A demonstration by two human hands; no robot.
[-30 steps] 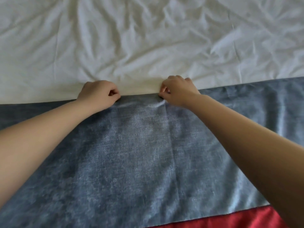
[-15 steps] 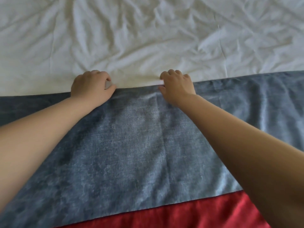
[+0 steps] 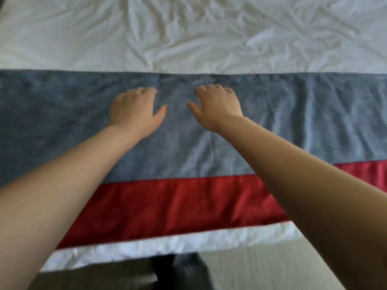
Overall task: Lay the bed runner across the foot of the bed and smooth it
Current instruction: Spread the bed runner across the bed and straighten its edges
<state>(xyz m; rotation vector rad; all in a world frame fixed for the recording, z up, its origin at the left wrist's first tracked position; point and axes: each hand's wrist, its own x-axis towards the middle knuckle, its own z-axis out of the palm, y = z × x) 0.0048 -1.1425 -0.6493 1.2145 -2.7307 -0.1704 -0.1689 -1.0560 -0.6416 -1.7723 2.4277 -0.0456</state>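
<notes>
Both arms reach forward from the near edge of the view, forearms bare and nearly straight, converging toward the middle of the bed. The left hand (image 3: 134, 113) and the right hand (image 3: 215, 107) lie palm down on the blue-grey part of the bed runner (image 3: 62, 114), close together but apart, thumbs spread inward toward each other. The fingers (image 3: 146, 91) of each hand are loosely bent, with their tips on the cloth a little short of the runner's far edge; neither hand grips or pinches anything. The runner lies flat across the foot of the bed from left to right, its red band (image 3: 178, 204) on the near side. Beyond it is the wrinkled white sheet (image 3: 188, 38), and a narrow white strip shows below the red band, above the pale floor (image 3: 261, 268).
</notes>
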